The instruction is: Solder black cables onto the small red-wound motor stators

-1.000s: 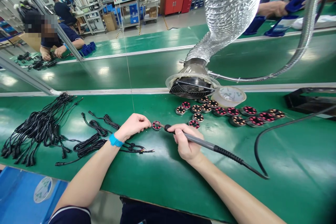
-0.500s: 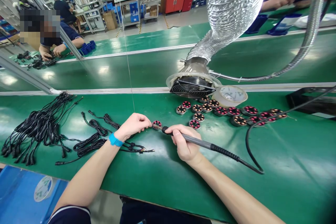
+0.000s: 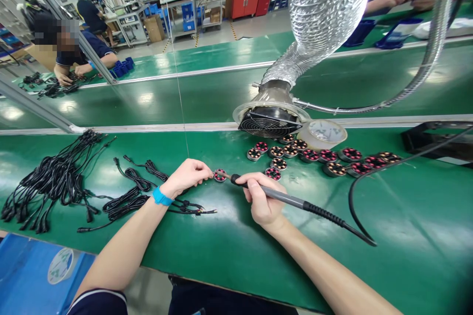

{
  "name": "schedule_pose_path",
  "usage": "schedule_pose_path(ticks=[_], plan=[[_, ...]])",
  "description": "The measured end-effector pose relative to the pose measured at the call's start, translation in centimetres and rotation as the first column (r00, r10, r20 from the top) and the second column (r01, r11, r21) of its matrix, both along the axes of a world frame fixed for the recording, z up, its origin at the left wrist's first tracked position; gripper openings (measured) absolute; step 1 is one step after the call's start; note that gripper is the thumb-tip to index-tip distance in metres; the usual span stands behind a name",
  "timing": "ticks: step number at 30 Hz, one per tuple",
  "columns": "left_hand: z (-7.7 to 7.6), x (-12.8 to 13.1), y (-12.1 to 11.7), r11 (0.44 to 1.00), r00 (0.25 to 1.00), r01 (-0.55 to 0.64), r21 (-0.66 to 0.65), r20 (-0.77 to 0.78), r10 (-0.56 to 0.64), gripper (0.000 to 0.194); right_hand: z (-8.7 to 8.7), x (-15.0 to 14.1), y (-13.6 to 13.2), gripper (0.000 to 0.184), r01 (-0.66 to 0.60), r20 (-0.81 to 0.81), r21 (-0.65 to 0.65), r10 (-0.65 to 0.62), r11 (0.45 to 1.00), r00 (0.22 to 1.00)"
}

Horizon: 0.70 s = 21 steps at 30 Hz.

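My left hand (image 3: 188,175), with a blue wristband, pinches a thin solder wire against a small round coil part (image 3: 220,175) lying on the green mat (image 3: 229,251). My right hand (image 3: 263,199) is wrapped round the grey handle of a soldering iron (image 3: 291,202). The iron's tip touches the coil part from the right. Its black cord (image 3: 356,197) loops off to the right. A thin wire (image 3: 178,83) runs up from my left fingers.
Several more round coil parts (image 3: 314,157) lie in a row by a fume fan (image 3: 268,120) on a silver hose (image 3: 321,15). Bundles of black cables (image 3: 55,177) lie to the left. Other people work at far benches (image 3: 79,56).
The iron's tip shifted slightly left onto the coil part, then back a little right. Its cord loop swung. My left hand has stayed in place.
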<state>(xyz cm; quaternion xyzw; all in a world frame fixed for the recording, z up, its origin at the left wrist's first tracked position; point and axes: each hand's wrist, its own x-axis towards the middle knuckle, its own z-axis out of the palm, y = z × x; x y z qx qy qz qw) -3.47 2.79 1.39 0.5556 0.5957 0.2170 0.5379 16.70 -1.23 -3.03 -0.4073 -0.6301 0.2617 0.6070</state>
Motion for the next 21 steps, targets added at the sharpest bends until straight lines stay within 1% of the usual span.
schedule_pose_path(ticks=[8,13,17,21], plan=[[0.1,0.1,0.0,1.000,1.000,0.007,0.009,0.007,-0.007,0.017,0.0,-0.2,0.0,0.028,0.011,0.030,-0.024,-0.010,1.000,0.999],[-0.1,0.0,0.1,1.000,1.000,0.022,0.010,0.001,-0.022,0.017,0.5,-0.9,0.8,0.021,0.005,0.134,0.034,-0.010,0.999,0.991],[-0.2,0.0,0.1,0.999,0.999,0.036,0.010,0.025,-0.036,0.017,0.8,-1.8,1.7,0.020,-0.051,0.215,0.105,0.027,0.993,0.976],[0.0,0.1,-0.1,0.998,0.997,0.056,0.033,0.043,-0.057,0.017,0.1,-2.3,2.4,0.031,-0.146,0.268,0.121,0.109,0.982,0.957]])
